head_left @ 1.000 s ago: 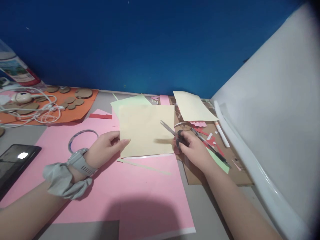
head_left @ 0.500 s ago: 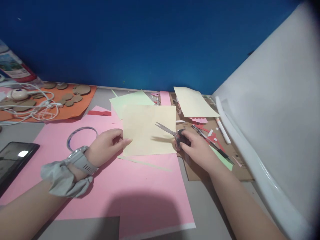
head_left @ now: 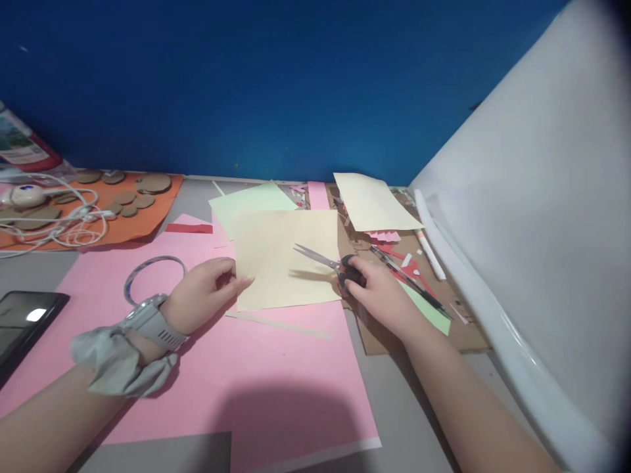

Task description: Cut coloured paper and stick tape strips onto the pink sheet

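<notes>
A pale yellow sheet of paper (head_left: 276, 243) lies over pink paper (head_left: 286, 368) in the middle of the desk. My left hand (head_left: 207, 292) pinches the sheet's left edge, thumb on top and fingers curled. In my right hand (head_left: 377, 286) is a pair of scissors (head_left: 320, 257) with dark handles, gripped by the handles. Their blades point left, slightly apart, above the yellow sheet and casting a shadow on it. A light green sheet (head_left: 251, 200) is partly covered behind the yellow one. A thin green strip (head_left: 280, 324) lies just in front.
Cardboard (head_left: 374, 335) at right carries a pen (head_left: 414, 282), a white marker (head_left: 431, 255), paper scraps and another yellow sheet (head_left: 377, 203). A tape ring (head_left: 129, 286) and a phone (head_left: 29, 322) lie left. Cardboard discs (head_left: 152, 183) and white cables (head_left: 83, 230) rest on orange paper (head_left: 162, 210).
The whole view has shifted slightly, so things sit a little further left. Both hands, the scissors and the yellow sheet keep nearly the same places relative to each other.
</notes>
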`<act>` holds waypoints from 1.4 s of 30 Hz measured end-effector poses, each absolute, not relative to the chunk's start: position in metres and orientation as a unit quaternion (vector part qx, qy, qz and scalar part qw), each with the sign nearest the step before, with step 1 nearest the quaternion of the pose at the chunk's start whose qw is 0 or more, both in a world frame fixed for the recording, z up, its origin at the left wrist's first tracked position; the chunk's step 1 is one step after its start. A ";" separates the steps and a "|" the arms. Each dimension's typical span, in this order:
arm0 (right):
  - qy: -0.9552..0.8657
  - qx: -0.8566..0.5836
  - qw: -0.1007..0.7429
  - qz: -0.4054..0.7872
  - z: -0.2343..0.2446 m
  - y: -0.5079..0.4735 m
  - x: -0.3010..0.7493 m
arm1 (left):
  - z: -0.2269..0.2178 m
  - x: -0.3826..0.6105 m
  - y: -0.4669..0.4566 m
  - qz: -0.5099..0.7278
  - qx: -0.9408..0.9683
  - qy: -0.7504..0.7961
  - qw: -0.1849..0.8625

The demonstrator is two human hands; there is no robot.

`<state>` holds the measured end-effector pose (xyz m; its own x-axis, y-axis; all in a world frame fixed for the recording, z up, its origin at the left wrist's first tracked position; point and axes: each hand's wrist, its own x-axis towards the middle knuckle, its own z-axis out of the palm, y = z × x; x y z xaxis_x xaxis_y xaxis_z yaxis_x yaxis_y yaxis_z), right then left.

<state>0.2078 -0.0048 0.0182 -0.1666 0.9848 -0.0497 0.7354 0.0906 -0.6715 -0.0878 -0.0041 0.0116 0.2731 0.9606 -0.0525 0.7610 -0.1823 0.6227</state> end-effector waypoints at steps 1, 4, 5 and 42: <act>-0.704 -0.610 0.215 0.293 0.018 -0.005 0.208 | 0.011 -0.088 -0.004 0.180 0.748 0.575 0.279; -0.704 -0.613 0.216 0.286 0.017 -0.005 0.208 | 0.012 -0.088 -0.004 0.189 0.748 0.573 0.277; -0.706 -0.613 0.218 0.280 0.016 -0.005 0.208 | 0.012 -0.088 -0.004 0.197 0.748 0.571 0.275; -0.721 -0.612 0.221 0.239 0.014 -0.006 0.207 | 0.011 -0.086 -0.003 0.207 0.755 0.562 0.267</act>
